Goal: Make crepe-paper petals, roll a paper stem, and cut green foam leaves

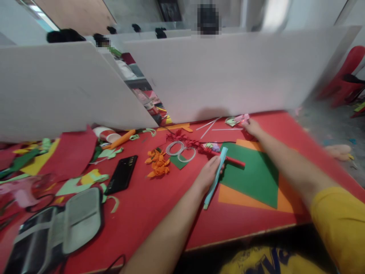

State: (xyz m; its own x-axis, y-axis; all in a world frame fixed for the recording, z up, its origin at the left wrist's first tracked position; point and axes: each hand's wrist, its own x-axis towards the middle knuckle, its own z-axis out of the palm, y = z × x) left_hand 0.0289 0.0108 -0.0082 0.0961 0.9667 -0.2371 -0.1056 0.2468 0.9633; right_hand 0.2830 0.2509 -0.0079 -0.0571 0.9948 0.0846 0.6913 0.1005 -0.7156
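Person's L hand (210,173), just R of frame ctr, has fingers closed round a lt-blue strip (215,182), slanting at L edge of green sheet (253,173), which lies on orange sheet (245,198). R hand (253,128), upper R of ctr, is at pink glue gun (243,118); fingers blurred, can't tell if gripping. Blk phone (122,174) ctr-L, on red table (162,201).

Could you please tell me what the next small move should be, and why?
Probably bring the pink glue gun toward the blue strip: the right hand is at the pink glue gun, the left hand holds the blue strip, and the two things are well apart.
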